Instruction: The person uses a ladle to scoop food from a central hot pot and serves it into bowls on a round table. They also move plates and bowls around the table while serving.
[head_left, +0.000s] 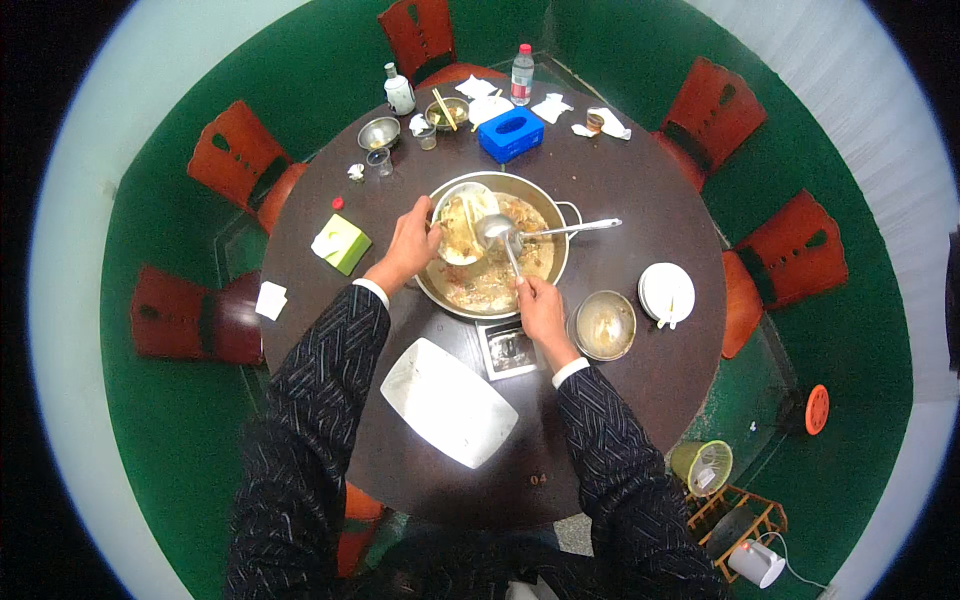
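My left hand (409, 244) grips the left rim of a bowl (456, 246) that holds broth and pale strips of food. The bowl is held over a large two-handled metal pot (441, 295) of stew. In my right hand (541, 309) is the handle of a metal ladle (513, 259). Its head is at the bowl's right side; whether they touch I cannot tell. A second utensil's metal handle (583, 226) sticks out over the pot's right rim, its head hidden. Below the pot shows the panel of a built-in cooker (514, 351).
A white rectangular platter (450, 405) lies nearest me on the round table (442, 495). To the right stand metal bowls (604, 326) and stacked white plates (666, 291). A green tissue box (345, 246) sits left, a blue one (511, 135) behind the pot. Red chairs (709, 120) surround the table.
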